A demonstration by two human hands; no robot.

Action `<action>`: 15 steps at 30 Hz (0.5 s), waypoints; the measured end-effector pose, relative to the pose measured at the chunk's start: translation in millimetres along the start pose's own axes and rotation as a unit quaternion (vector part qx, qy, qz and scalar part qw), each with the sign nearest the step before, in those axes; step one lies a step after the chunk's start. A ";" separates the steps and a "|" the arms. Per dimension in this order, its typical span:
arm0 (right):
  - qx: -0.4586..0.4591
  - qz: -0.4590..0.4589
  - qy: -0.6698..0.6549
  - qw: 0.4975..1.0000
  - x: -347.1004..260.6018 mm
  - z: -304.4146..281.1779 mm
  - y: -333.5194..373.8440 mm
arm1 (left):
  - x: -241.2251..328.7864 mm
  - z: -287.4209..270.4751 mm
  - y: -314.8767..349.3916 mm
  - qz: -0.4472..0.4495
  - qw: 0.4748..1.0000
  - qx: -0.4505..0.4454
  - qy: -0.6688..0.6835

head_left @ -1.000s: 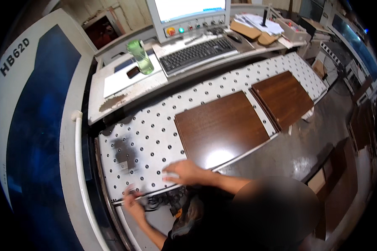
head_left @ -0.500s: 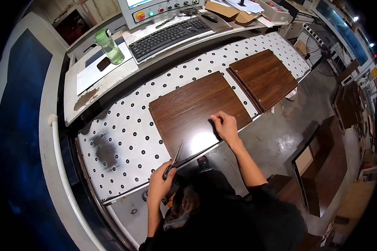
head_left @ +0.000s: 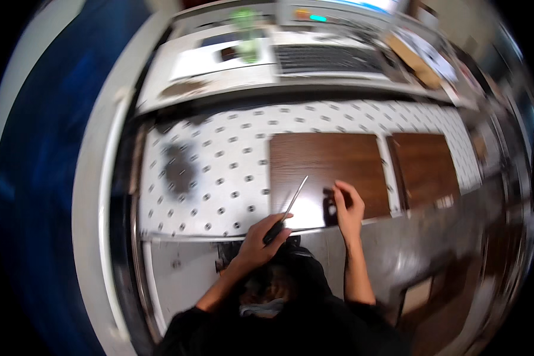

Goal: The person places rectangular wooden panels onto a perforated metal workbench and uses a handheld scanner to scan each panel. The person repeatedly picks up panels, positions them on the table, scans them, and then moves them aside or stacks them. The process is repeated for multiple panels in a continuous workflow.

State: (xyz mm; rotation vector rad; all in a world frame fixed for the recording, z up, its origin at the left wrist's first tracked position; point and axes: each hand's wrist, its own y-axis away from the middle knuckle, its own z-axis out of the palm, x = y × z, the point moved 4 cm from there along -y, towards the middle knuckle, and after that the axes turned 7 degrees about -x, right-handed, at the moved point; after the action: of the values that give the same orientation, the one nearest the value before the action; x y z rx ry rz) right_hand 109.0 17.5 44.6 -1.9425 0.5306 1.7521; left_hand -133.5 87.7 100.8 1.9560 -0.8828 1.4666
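Note:
My left hand (head_left: 261,242) is closed around the black handle of a screwdriver (head_left: 293,200). Its long thin metal shaft points up and away over the front left part of a dark brown wood panel (head_left: 329,157). Above the same panel's front edge, my right hand (head_left: 350,206) has its thumb and fingers drawn together in a pinch. Whatever may be between those fingertips is too small or blurred to make out. A dark reflection of that hand shows on the glossy panel.
The panel lies on a white table (head_left: 231,160) dotted with black studs. To its right lie stacked brown panels (head_left: 427,166). Behind is a shelf with a keyboard (head_left: 329,59), a green bottle (head_left: 248,38) and a cardboard box (head_left: 412,59). A white rail (head_left: 105,219) runs along the left.
The view has swung left, blurring the picture. My left hand with the screwdriver has come closer to my right hand, over the panel's front edge. The right hand stays pinched.

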 end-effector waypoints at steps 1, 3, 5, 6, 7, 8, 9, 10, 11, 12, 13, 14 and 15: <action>-0.087 0.012 0.012 0.996 -15.1 19.1 12.2 | -3.6 -4.3 -0.8 0.034 0.998 0.045 0.028; -0.258 -0.024 0.065 0.964 -58.7 63.6 34.3 | 1.9 -18.2 2.9 0.062 0.983 0.147 0.089; -0.355 -0.122 0.114 0.920 -81.0 109.2 50.8 | 14.0 -25.3 4.0 0.119 0.973 0.185 0.070; -0.382 -0.162 0.126 0.901 -76.1 127.5 59.0 | 15.4 -26.0 6.1 0.159 0.966 0.202 0.027; -0.382 -0.192 0.182 0.885 -65.2 142.4 63.4 | 18.7 -22.8 7.4 0.152 0.972 0.168 0.064; -0.438 -0.069 0.191 0.876 -50.7 153.4 60.1 | 25.9 -19.4 11.6 0.117 0.973 0.170 0.101; -0.352 0.043 -0.045 0.934 -45.1 156.7 64.3 | 19.9 -19.2 13.4 0.126 0.976 0.175 0.035; -0.295 0.070 -0.113 0.946 -34.3 158.5 68.0 | 17.8 -21.4 13.1 0.137 0.975 0.173 -0.030; -0.234 0.089 -0.183 0.951 -23.1 159.8 71.6 | 17.1 -23.7 15.0 0.120 0.977 0.168 -0.062; -0.229 0.024 -0.090 0.969 -12.2 161.7 71.2 | 22.3 -30.1 16.8 0.102 0.978 0.157 -0.095; -0.221 -0.041 0.005 0.974 -3.6 162.3 70.6 | 24.4 -37.1 17.9 0.084 0.978 0.144 -0.127; -0.203 0.000 -0.165 0.965 1.8 163.1 64.4 | 12.0 -44.5 21.3 0.085 0.976 0.151 -0.132; -0.168 -0.034 -0.123 0.977 -0.6 157.1 55.2 | 2.8 -54.8 24.2 0.077 0.972 0.172 -0.143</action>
State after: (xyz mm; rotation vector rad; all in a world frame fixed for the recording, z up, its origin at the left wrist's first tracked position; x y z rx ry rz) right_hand -50.3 63.3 28.6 -1.8864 0.0819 2.1068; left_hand -185.1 112.4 118.8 2.4500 -0.9711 1.5317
